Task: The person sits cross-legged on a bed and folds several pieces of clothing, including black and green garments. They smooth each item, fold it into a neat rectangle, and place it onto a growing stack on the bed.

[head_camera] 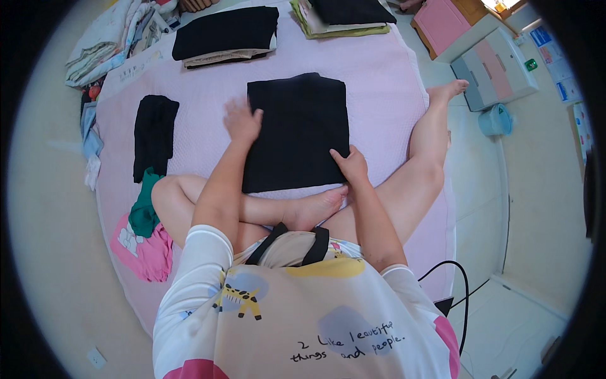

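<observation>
A folded black cloth (296, 135), probably a garment, lies flat in a near-square on the pale pink quilted bed cover (208, 85) before me. My left hand (242, 121) is at its left edge, fingers spread and blurred, thumb reaching over the cloth. At the lower right edge is my right hand (351, 163), its thumb on top of the fabric and its fingers around the side. How far those fingers go under the cloth is hidden.
Folded stacks topped with black cloth, one left (227, 35) and one right (350, 14), stand at the far side. On the left lie a narrow black garment (154, 135), a green cloth (144, 208) and a pink garment (147, 253). My legs flank the cloth. A blue bin (494, 119) stands on the floor.
</observation>
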The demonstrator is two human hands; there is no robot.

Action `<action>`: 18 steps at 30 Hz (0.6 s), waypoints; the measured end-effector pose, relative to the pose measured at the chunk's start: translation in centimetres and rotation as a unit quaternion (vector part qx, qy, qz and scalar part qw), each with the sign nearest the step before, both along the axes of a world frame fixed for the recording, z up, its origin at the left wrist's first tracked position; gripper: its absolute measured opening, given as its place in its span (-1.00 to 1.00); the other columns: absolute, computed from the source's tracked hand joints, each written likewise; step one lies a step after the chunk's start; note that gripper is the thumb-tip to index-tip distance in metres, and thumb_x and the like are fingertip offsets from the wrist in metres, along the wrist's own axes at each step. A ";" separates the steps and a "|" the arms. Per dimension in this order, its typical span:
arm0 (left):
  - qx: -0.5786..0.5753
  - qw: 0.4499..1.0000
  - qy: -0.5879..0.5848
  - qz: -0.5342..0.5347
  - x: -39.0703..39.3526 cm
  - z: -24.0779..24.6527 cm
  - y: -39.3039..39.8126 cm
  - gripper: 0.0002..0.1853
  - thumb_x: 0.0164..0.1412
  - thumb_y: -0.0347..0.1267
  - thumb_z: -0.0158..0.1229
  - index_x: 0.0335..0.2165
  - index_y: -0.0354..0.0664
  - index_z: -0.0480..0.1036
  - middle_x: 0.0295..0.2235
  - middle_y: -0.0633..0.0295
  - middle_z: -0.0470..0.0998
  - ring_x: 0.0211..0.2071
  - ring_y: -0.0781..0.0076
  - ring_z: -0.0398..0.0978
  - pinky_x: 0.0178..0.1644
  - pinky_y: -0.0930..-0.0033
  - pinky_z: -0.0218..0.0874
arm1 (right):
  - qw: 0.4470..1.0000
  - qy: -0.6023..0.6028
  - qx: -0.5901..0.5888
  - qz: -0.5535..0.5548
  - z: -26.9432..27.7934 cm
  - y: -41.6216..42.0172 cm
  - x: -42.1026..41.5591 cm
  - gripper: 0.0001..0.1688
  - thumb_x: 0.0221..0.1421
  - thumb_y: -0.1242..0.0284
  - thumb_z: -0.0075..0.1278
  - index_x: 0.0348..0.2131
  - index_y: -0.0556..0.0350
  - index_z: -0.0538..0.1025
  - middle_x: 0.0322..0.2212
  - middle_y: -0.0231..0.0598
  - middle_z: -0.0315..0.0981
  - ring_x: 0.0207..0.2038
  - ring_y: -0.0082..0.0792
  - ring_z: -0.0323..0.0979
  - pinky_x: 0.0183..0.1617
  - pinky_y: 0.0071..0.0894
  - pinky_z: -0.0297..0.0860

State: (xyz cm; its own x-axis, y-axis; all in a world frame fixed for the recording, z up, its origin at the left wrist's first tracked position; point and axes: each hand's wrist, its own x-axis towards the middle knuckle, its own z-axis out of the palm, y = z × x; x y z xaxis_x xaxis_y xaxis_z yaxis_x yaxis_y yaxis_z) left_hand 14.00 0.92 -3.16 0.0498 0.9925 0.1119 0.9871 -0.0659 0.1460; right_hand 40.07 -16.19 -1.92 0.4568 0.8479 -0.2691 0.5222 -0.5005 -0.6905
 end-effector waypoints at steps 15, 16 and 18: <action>-0.143 0.954 -0.255 0.061 0.3 2.1 -7.3 -0.43 0.02 -0.37 0.21 -0.04 -0.33 0.19 -0.19 -0.17 0.46 -0.15 -0.16 0.42 -0.08 0.06 0.26 | 0.994 0.099 0.051 -0.013 -5.0 0.8 1.7 -0.22 -0.10 0.13 0.20 -0.05 0.33 0.30 -0.20 0.20 0.42 -0.11 0.03 0.41 -0.05 -0.18 0.33; -0.133 0.960 -0.244 0.043 -0.2 1.4 -7.1 -0.46 0.03 -0.39 0.20 -0.05 -0.34 0.18 -0.23 -0.17 0.48 -0.17 -0.19 0.43 -0.10 0.06 0.26 | 0.995 0.084 0.052 -0.015 -4.8 0.6 1.3 -0.22 -0.10 0.14 0.21 -0.05 0.33 0.30 -0.19 0.20 0.41 -0.11 0.03 0.41 -0.05 -0.19 0.33; -0.193 0.929 -0.313 0.043 -1.7 1.3 -7.0 -0.54 0.02 -0.48 0.18 -0.10 -0.38 0.24 -0.21 -0.18 0.48 -0.18 -0.11 0.46 -0.10 0.11 0.28 | 0.991 0.119 0.056 -0.015 -4.6 0.7 0.9 -0.23 -0.12 0.20 0.23 -0.05 0.34 0.30 -0.17 0.19 0.40 -0.11 0.00 0.40 -0.05 -0.20 0.33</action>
